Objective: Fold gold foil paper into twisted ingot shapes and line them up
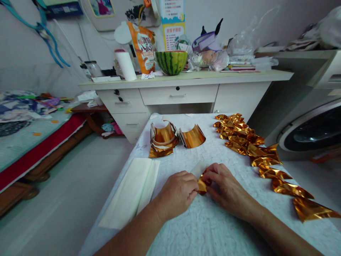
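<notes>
Between my hands is a small piece of gold foil paper [201,187], partly rolled or folded, with a pale paper sheet [198,168] showing just behind it. My left hand [178,192] is closed, its fingertips pinching the foil's left end. My right hand [222,185] grips the other end, fingers curled over it. Beyond them lie a stack of curled gold foil sheets [163,137] and a smaller curled stack [194,137]. To the left rests a pile of cream paper sheets [130,190]. Along the right edge run several folded gold foil pieces [238,138].
The cloth-covered table [183,227] reaches toward a white desk [178,94] bearing a cut watermelon [171,63], an orange snack bag [144,48] and a paper roll [125,65]. A washing machine [314,117] stands on the right, a bed [39,131] on the left.
</notes>
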Available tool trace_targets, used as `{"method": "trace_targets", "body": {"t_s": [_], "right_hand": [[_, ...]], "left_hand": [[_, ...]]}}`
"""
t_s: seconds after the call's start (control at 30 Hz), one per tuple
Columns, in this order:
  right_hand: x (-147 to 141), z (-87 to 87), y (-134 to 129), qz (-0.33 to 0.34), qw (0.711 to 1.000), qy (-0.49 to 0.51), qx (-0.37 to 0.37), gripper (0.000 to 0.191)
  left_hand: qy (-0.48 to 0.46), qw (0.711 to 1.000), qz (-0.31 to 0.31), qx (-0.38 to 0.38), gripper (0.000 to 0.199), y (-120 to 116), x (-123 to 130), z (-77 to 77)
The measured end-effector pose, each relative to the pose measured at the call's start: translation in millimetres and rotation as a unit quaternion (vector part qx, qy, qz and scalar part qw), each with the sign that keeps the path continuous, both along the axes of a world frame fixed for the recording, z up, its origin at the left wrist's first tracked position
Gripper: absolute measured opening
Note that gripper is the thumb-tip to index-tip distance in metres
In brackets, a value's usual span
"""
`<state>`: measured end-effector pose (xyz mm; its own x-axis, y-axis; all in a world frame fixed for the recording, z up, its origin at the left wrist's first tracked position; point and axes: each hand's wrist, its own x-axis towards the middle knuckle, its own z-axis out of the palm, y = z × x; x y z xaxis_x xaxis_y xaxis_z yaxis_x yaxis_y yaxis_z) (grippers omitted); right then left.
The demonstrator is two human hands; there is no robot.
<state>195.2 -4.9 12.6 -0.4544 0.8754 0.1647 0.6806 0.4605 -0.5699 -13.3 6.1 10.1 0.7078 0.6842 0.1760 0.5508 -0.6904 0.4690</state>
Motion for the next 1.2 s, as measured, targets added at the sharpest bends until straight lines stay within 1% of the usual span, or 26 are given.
{"method": "trace_targets", "body": {"t_s": [0.1,0.17,0.4,0.63,0.9,1.07,1.2], "right_hand": [[-4,8.8,-5,0.023,0.999,-0.004,-0.024,0.019],[-6,9.7,-7,0.028,0.999,-0.011,-0.038,0.018],[-7,-1.3,-4,0.010,0.999,-0.021,-0.036,0.015],[-9,-10.2,-1,0.007,0.999,0.007,-0.045,0.005],[-12,-5.6,-1,-0.012,0.998,0.008,-0.065,0.012],[-14,-6.4,0,-0.027,0.997,0.005,-0.068,0.012],[-15,-9.2,0,-0.047,0.997,0.002,-0.066,0.012]], "left_hand": [[-0.021,0.999,0.016,-0.027,0.010,1,0,-0.6],[-0.025,0.999,0.024,-0.034,0.011,1,1,-0.6],[-0.018,0.997,0.052,-0.055,0.009,1,1,-0.9],[-0.028,0.993,0.081,-0.086,0.007,0,1,-0.4],[-0.057,0.985,0.097,-0.129,0.010,2,-5,0.2],[-0.063,0.984,0.106,-0.126,0.008,1,-4,1.6],[-0.052,0.985,0.118,-0.114,0.012,0,-2,2.5]]}}
